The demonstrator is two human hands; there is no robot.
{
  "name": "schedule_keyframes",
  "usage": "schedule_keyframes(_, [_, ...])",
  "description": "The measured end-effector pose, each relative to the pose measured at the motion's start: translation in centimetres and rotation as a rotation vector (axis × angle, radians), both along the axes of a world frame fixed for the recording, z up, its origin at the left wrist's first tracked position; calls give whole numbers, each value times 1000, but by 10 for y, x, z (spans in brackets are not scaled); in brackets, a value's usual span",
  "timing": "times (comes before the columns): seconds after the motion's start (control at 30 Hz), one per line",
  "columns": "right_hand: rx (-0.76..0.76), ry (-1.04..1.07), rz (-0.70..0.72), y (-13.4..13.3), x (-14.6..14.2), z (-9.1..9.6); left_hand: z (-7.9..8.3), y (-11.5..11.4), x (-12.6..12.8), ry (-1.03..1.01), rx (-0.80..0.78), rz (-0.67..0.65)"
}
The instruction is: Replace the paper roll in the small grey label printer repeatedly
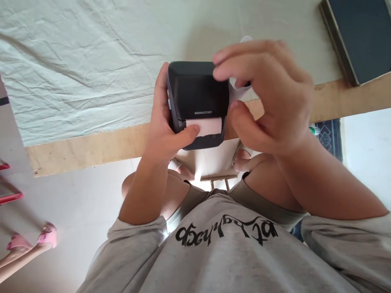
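A small black label printer (198, 91) with white paper (207, 126) showing at its slot is held over the table's wooden edge (91, 148). My left hand (163, 130) grips its left side, with the thumb pressed on the paper. My right hand (269, 97) is at the printer's right side, fingers curled. Its fingertips touch the printer's top right corner. Thumb and fingers close round a white roll (238, 91) that is mostly hidden behind them.
A creased pale cloth (91, 61) covers the table. A dark flat board (360, 36) lies at the far right corner. Another person's feet in pink sandals (45, 236) stand on the floor at lower left, with red bars (10, 197) at the left edge.
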State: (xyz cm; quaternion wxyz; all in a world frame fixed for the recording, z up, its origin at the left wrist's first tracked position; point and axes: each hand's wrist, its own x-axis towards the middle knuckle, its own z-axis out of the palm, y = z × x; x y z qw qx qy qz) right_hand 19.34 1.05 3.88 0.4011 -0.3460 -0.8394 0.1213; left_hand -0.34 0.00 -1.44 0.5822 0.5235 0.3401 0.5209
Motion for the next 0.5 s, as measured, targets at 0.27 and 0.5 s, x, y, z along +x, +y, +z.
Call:
schedule_keyframes(0.27, [96, -127, -89, -8, -6, 0, -5, 5, 2, -94, 11, -28])
schedule_keyframes(0.5, [4, -190, -220, -3, -5, -3, -2, -1, 5, -119, -42, 24])
